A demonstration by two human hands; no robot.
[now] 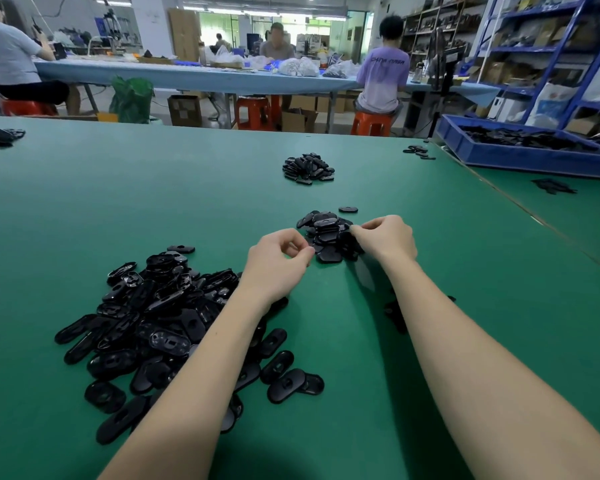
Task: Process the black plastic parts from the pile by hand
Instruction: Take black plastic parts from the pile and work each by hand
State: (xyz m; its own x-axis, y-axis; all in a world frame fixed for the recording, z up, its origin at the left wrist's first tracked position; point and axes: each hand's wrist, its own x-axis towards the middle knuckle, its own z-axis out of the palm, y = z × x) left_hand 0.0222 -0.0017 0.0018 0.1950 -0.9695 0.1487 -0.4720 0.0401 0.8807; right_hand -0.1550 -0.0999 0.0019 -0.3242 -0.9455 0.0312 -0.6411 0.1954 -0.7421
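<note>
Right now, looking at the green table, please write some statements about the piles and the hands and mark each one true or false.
1. The big pile of black parts lies under the left forearm. True.
2. The right hand touches the small pile in front. True.
3. The left hand rests flat and open on the table. False: its fingers are curled, thumb meeting fingertips.
4. The blue tray at the far right is empty. False: it holds black parts.
5. A third pile sits farther away. True.

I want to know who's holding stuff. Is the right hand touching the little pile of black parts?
Touching. The head view shows the right hand with its fingertips pinching a part at the edge of the small pile.
</note>
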